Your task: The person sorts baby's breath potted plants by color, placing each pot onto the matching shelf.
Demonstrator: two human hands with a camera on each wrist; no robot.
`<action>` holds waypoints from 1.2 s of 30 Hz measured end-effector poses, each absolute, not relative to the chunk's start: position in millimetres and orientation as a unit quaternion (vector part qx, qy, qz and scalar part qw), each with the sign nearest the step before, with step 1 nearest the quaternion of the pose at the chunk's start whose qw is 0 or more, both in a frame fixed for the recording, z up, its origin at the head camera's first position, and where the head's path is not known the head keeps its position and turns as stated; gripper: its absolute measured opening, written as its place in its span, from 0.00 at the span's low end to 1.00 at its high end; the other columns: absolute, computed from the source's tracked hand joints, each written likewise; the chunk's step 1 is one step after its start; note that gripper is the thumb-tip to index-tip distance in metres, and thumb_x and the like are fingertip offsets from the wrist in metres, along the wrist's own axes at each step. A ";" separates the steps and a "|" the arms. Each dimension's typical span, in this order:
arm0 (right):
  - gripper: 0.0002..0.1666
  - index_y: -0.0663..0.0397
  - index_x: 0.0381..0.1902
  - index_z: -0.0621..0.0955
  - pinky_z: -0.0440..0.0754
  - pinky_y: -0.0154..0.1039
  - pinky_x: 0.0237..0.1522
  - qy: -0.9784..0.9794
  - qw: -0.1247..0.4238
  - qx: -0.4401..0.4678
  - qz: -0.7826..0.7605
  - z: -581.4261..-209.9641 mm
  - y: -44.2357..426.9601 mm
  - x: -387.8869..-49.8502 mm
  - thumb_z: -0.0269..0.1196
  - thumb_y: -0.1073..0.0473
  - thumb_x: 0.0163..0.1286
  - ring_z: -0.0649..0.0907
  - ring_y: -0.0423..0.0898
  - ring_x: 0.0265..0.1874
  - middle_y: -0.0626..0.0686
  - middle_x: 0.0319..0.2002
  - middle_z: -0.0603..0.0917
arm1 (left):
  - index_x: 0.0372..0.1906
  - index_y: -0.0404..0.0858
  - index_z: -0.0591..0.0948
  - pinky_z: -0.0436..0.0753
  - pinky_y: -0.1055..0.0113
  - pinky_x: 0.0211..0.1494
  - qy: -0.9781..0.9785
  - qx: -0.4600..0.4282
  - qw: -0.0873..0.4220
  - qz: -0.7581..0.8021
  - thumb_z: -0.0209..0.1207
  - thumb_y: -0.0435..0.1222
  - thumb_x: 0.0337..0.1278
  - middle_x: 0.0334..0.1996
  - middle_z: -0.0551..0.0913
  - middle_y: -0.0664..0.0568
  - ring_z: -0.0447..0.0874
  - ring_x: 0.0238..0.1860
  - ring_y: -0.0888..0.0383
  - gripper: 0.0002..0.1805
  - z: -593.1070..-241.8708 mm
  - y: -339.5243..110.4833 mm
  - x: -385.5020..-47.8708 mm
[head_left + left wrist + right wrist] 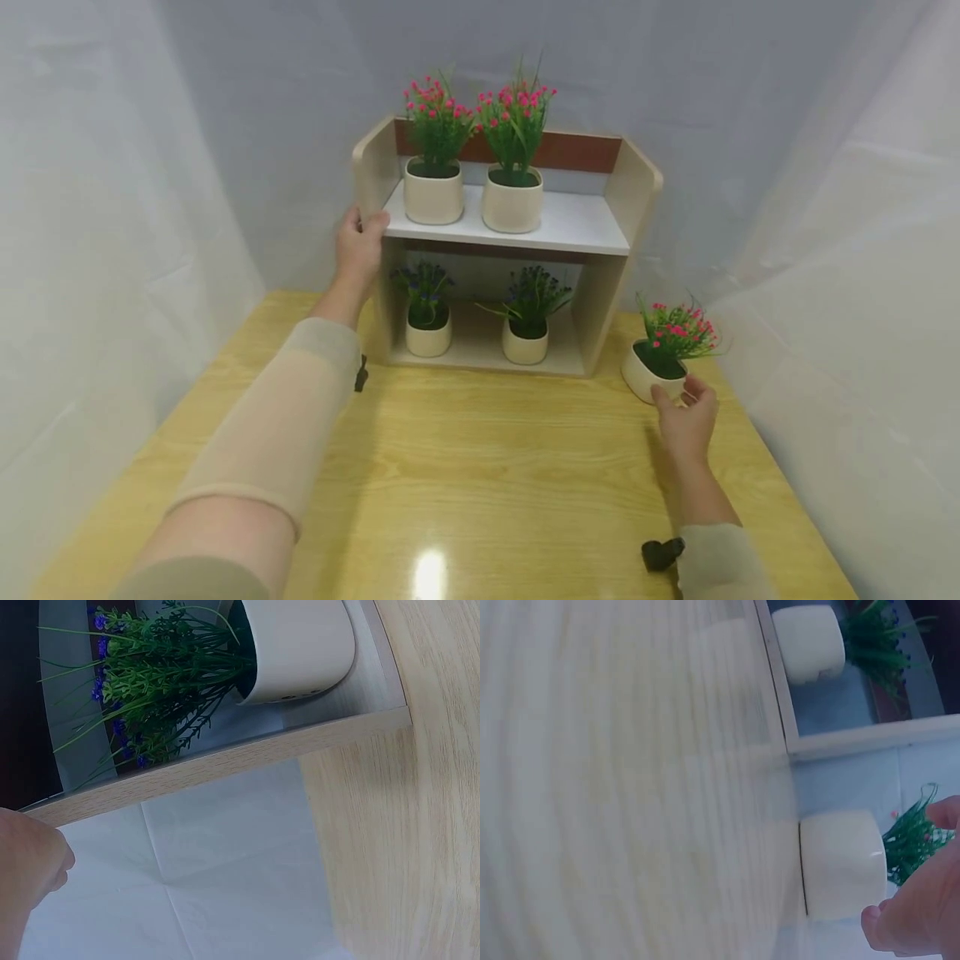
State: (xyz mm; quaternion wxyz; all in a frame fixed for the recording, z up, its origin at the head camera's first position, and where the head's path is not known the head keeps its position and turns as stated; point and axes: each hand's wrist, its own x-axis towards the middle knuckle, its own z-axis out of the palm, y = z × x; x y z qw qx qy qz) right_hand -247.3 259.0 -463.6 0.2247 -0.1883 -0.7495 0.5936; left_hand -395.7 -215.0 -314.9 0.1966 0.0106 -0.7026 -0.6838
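A two-tier wooden desktop shelf (pixel 506 235) stands at the back of the table. My left hand (pixel 362 247) grips its left side panel around the middle board; the left wrist view shows part of that hand (pixel 30 859) at the panel's edge. To the shelf's right, a cream flower pot (pixel 643 377) with pink flowers stands on the table. Beside it is my right hand (pixel 686 417), thumb in front and fingers at the pot's right edge. The right wrist view shows the thumb and fingers spread apart near this pot (pixel 844 862).
Two pots of pink flowers, one on the left (pixel 433 196) and one near the middle (pixel 512 202), stand on the upper board. Below are two pots of purple flowers, left (pixel 428 335) and right (pixel 525 343). Pale sheeting (pixel 847 275) hangs around the wooden table (pixel 465 467).
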 end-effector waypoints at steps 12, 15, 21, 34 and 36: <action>0.61 0.60 0.88 0.45 0.60 0.62 0.87 -0.811 0.100 -0.179 0.548 -470.3 295.7 -272.1 0.71 0.53 0.75 0.54 0.69 0.85 0.68 0.85 0.46 | 0.80 0.45 0.71 0.66 0.56 0.87 -0.699 0.011 0.206 -0.685 0.55 0.47 0.81 0.79 0.73 0.46 0.70 0.78 0.52 0.30 -315.4 -214.5 -396.3; 0.63 0.61 0.89 0.41 0.60 0.64 0.87 -0.827 0.084 -0.167 0.531 -474.2 301.7 -279.5 0.71 0.52 0.75 0.55 0.72 0.84 0.70 0.85 0.46 | 0.80 0.45 0.71 0.66 0.56 0.87 -0.700 0.014 0.205 -0.684 0.55 0.47 0.81 0.79 0.73 0.46 0.70 0.78 0.51 0.30 -315.8 -215.0 -397.2; 0.64 0.66 0.88 0.42 0.55 0.65 0.88 -0.827 0.083 -0.156 0.534 -483.5 306.0 -292.6 0.72 0.57 0.72 0.55 0.74 0.84 0.75 0.84 0.48 | 0.81 0.47 0.70 0.65 0.55 0.87 -0.705 0.015 0.206 -0.679 0.55 0.48 0.80 0.80 0.72 0.47 0.69 0.79 0.51 0.31 -316.4 -214.9 -397.8; 0.58 0.69 0.85 0.49 0.56 0.59 0.89 -0.787 0.131 -0.163 0.580 -493.4 298.5 -305.2 0.71 0.68 0.69 0.58 0.69 0.85 0.72 0.85 0.52 | 0.80 0.46 0.71 0.65 0.54 0.88 -0.701 0.011 0.207 -0.683 0.56 0.47 0.80 0.80 0.73 0.46 0.70 0.79 0.50 0.30 -317.4 -216.1 -399.7; 0.58 0.68 0.85 0.48 0.56 0.59 0.89 -0.780 0.132 -0.165 0.589 -493.0 296.9 -305.2 0.71 0.68 0.69 0.58 0.69 0.85 0.72 0.86 0.52 | 0.80 0.46 0.71 0.64 0.54 0.88 -0.699 0.008 0.208 -0.684 0.56 0.46 0.80 0.80 0.73 0.46 0.70 0.79 0.50 0.30 -317.3 -216.2 -400.3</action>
